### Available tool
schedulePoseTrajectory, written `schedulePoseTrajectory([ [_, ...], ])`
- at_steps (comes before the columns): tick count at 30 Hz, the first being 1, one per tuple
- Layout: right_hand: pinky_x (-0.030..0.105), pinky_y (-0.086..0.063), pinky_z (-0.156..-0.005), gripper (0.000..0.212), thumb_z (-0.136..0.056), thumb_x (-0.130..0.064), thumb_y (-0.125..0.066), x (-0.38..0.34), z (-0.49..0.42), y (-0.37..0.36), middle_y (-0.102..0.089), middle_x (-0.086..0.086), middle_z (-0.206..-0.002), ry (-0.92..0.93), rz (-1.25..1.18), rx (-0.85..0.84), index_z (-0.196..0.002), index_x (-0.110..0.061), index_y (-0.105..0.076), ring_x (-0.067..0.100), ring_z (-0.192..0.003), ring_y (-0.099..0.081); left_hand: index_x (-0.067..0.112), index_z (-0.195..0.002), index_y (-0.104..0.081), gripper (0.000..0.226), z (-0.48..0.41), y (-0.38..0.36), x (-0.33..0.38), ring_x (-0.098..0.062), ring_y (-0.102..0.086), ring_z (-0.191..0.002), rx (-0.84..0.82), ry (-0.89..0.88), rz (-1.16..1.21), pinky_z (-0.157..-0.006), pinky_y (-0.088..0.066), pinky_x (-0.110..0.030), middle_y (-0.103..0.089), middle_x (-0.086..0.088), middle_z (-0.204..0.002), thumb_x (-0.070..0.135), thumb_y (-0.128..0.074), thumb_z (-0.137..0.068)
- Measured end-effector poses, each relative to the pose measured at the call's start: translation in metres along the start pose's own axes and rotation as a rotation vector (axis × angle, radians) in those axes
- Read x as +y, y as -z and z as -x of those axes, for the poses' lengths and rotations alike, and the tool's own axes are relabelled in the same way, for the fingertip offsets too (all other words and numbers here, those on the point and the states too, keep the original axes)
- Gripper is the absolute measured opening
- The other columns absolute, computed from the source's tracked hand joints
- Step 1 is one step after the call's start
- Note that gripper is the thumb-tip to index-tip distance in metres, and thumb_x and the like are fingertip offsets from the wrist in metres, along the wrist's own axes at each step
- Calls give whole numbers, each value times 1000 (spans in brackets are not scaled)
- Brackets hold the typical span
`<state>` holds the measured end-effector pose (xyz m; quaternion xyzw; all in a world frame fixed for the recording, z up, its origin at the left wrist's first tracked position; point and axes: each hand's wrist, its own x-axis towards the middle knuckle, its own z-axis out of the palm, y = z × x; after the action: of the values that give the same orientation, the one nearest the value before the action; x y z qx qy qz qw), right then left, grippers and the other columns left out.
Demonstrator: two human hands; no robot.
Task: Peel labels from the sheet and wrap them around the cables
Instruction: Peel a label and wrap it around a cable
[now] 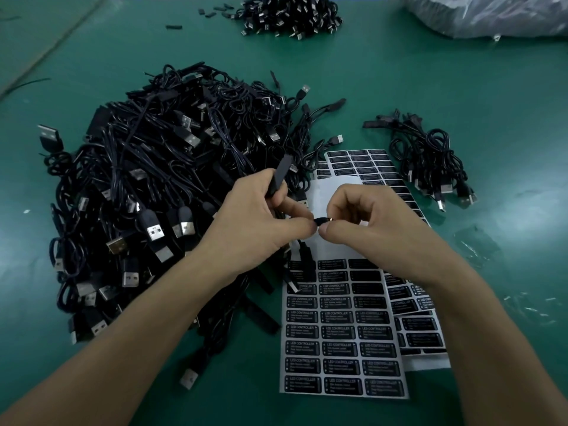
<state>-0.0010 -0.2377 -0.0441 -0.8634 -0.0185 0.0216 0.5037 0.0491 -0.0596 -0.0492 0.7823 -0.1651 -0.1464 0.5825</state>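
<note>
Cable (321,222) pinched between both hands.

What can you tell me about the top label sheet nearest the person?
The top label sheet is pale backing paper carrying three columns of black rectangular labels printed LED CONTROLLER in white. Its far part is bare, with no labels left there. It lies flat on the green table, overlapping another sheet on its right. A cable dangling from the left hand crosses over its left edge.
</note>
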Motion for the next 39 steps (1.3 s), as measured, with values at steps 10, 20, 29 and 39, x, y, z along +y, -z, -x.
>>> schedulePoseTrajectory([
  [10, 14, -36, -50, 23, -79, -35, -81, 5, -2, -3, -64, -7, -80, -82, -157, 249, -98, -31, -68, 0, -54, -51, 18, -72, -33, 49, -1, 3, 6, 3, -58, -45, 62, 58, 279, -42, -40, -5, -70, -10, -74, -10, -72, -80],
  [20, 9, -30, -41, 13, -88, -10, -73, -3, -3, -11, -49, -14, -47, -55, -354, 181, -76, -15, -75, 1, -41, -37, 20, -72, -33, 50, -2, 4, 9, 5, -57, -43, 70, 81, 357, -42, -37, -2, -74, -2, -72, -5, -76, -80],
  [29, 7, -29, -42, 15, -87, -10, -72, -6, -2, -13, -51, -15, -46, -13, -370, 172, -73, -16, -73, 0, -39, -38, 19, -72, -33, 49, -2, 3, 8, 5, -57, -43, 83, 74, 359, -41, -37, -3, -71, -11, -77, -9, -72, -81],
  [39, 12, -29, -42, 24, -88, -9, -69, 0, -6, -15, -44, -13, -47, -102, -294, 317, -65, -10, -67, 1, -42, -32, 12, -82, -60, 25, -6, 0, -3, -1, -39, -38, 119, 124, 156, -47, -33, -21, -59, 7, -57, 31, -56, -97],
])
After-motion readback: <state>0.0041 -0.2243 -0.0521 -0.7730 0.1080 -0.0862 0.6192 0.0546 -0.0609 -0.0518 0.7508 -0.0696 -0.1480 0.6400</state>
